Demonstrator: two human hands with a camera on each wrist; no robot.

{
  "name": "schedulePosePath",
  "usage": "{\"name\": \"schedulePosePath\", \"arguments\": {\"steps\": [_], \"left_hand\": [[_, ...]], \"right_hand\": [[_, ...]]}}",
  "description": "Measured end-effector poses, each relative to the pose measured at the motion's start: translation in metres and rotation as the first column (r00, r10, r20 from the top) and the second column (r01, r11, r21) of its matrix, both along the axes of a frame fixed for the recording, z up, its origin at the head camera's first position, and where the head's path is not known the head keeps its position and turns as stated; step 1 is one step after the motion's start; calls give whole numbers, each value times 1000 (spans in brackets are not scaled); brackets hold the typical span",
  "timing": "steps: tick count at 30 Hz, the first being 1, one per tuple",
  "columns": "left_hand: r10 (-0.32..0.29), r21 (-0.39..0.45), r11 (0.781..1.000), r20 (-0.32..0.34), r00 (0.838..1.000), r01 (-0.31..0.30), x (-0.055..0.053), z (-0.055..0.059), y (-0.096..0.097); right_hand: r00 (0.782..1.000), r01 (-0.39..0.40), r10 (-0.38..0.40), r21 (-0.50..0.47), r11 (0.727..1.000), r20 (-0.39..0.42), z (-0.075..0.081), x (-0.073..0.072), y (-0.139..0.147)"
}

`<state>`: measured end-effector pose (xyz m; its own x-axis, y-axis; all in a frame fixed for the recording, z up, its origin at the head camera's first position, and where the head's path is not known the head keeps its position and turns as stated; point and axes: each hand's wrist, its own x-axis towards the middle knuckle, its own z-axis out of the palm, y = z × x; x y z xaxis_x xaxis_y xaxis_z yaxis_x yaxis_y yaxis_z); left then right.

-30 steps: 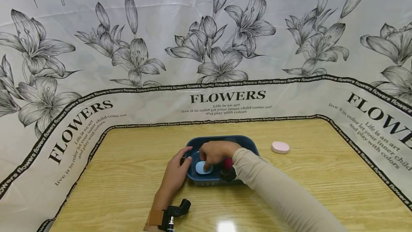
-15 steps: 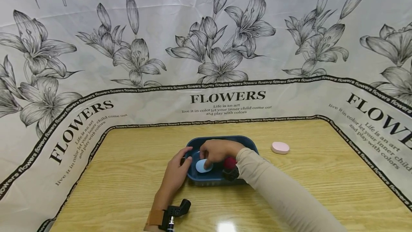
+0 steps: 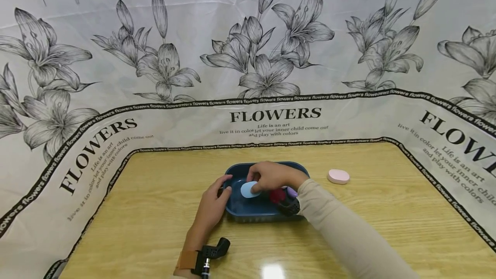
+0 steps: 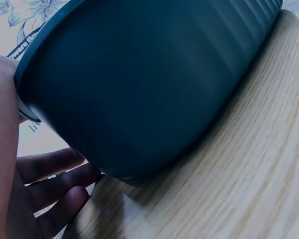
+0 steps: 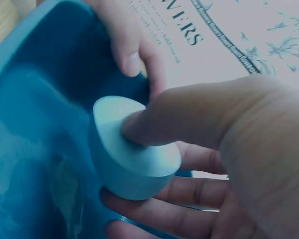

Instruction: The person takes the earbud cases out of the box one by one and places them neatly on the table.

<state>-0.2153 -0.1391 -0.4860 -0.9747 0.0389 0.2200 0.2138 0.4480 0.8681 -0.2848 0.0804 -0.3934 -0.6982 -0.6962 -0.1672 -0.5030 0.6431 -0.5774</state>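
My right hand [image 3: 273,175] pinches a light blue oval bar [image 5: 124,164], soap-like in shape, with the thumb on its top face and fingers beneath. Hand and bar are inside a dark blue plastic bin [image 3: 248,216], over its left half. My left hand [image 3: 211,201] holds the bin's left end. In the right wrist view, that hand's thumb [image 5: 131,64] hangs over the rim. Its other fingers [image 4: 65,181] lie along the outer wall in the left wrist view. Part of a purple object [image 3: 292,192] shows in the bin's right side, mostly hidden by my right wrist.
A pale pink oval bar [image 3: 339,176] lies on the wood-grain table [image 3: 155,210], right of the bin. Behind stands a white flower-printed cloth [image 3: 178,126] that also borders both sides. A black wrist camera mount [image 3: 215,251] sits on my left forearm.
My right hand has raised the light blue bar from near the bin's floor and shifted it slightly right and away. The purple object has come into view. My left hand stays put.
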Motion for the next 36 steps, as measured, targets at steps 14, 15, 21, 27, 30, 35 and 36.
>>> {"name": "schedulePosePath", "arguments": {"steps": [14, 15, 21, 27, 30, 35, 36], "left_hand": [[6, -15, 1000, 12, 1000, -6, 0, -1, 1], [7, -12, 1000, 9, 1000, -7, 0, -1, 1], [8, -24, 1000, -3, 1000, -8, 2, 1, 1], [5, -37, 999, 11, 1000, -4, 7, -3, -1], [6, -30, 1000, 7, 1000, -5, 7, -3, -3], [6, -19, 1000, 5, 1000, -6, 6, -1, -1], [6, -20, 1000, 6, 1000, -6, 6, -1, 0]], "right_hand": [[988, 151, -154, -232, 961, 6, -1, 17, 13], [985, 169, -173, -237, 957, 3, 0, 19, 14], [968, 251, -236, -331, 910, 86, -3, 29, 22], [957, 286, -234, -408, 867, 174, -11, 38, 29], [951, 307, -254, -420, 854, 178, -10, 40, 30], [948, 318, -282, -440, 840, 147, -6, 41, 33], [949, 315, -285, -442, 840, 135, -7, 42, 35]]}}
